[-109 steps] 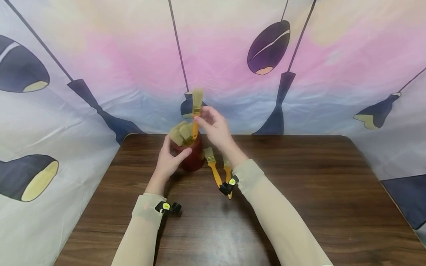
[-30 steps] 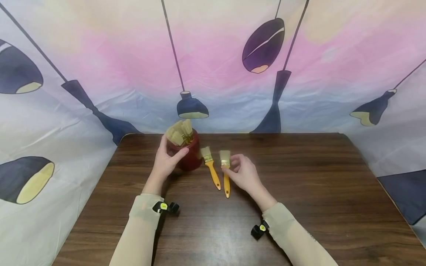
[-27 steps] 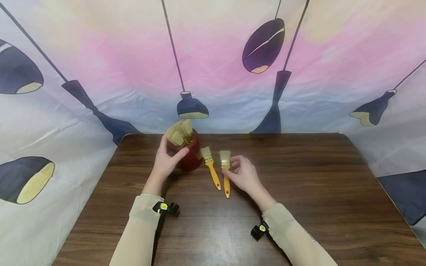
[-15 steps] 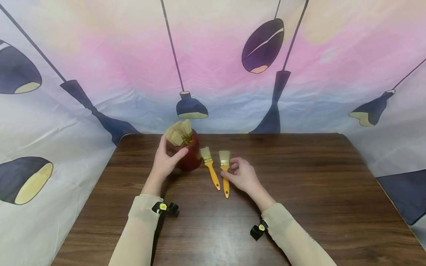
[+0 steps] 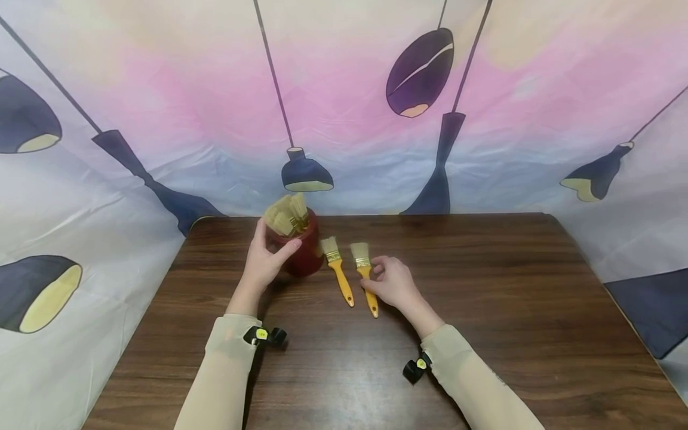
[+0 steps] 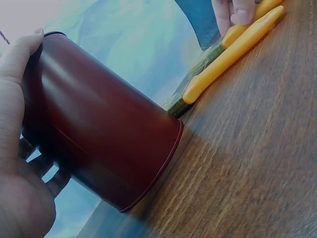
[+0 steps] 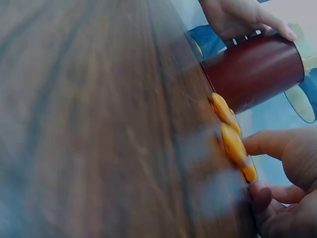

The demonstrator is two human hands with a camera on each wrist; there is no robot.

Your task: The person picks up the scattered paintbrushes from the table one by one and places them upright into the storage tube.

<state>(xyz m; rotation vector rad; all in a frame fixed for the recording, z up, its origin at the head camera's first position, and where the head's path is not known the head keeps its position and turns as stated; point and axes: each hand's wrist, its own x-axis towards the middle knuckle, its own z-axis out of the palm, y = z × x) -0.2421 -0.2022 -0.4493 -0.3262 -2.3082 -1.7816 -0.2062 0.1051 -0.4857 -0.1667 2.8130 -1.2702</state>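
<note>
My left hand [image 5: 264, 263] grips a dark red round pot [image 5: 305, 257], thumb near its rim and fingers round its far side. Bristles of several paintbrushes [image 5: 287, 216] stick up out of the pot. To its right lie two flat paintbrushes with orange-yellow handles, bristles pointing away. The right-hand paintbrush [image 5: 361, 254] has its handle pinched between thumb and fingers of my right hand [image 5: 396, 283]; the right wrist view has a finger and thumb on either side of that handle [image 7: 234, 146]. The left-hand paintbrush [image 5: 340, 278] lies untouched, its bristle end close to the pot's base.
The brown wood-grain table [image 5: 510, 310] extends to both sides and toward the body. Behind its back edge hangs a cloth backdrop [image 5: 355, 119] printed with dark lamps. A small black wrist camera sits on each sleeve.
Earlier my right hand held a brush above the pot; that brush is now among those inside. My right hand has come down to the right-hand brush, whose handle end has swung slightly right.
</note>
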